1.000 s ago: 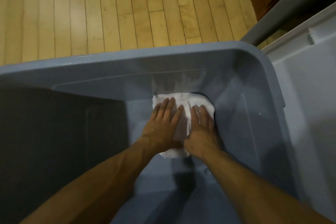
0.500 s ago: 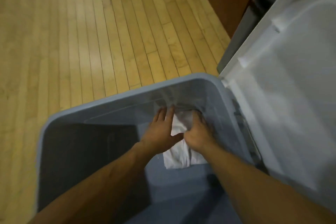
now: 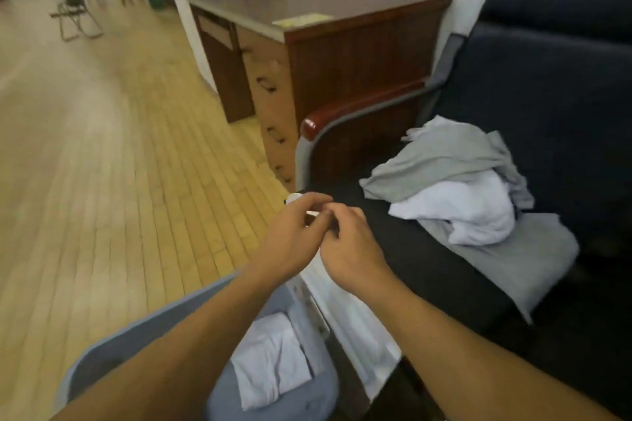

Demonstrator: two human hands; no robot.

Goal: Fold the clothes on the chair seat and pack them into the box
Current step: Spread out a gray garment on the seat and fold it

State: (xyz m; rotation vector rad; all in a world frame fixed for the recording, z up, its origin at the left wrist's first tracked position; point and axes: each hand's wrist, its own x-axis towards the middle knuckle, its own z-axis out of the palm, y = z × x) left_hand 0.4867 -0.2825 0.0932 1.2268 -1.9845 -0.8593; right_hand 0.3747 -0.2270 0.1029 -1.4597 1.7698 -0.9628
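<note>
A folded white garment (image 3: 270, 362) lies inside the blue-grey box (image 3: 102, 352) at the bottom of the view. On the dark chair seat (image 3: 410, 260) sits a loose pile: a grey garment (image 3: 441, 161) on top, a crumpled white one (image 3: 475, 212) under it and a flat grey one (image 3: 523, 256) beneath. My left hand (image 3: 294, 243) and my right hand (image 3: 352, 249) hover close together above the seat's front left corner, fingers loosely curled, with no cloth in them. They are left of the pile and apart from it.
The box's white lid (image 3: 355, 325) leans against the chair front. A wooden armrest (image 3: 342, 113) rises behind my hands. A brown desk (image 3: 342, 44) with drawers stands left of the chair. Wooden floor (image 3: 119, 181) stretches to the left.
Both hands have let go of the folded white garment, lifted out of the box and moved up towards the chair. The view swung up from the box to the chair seat.
</note>
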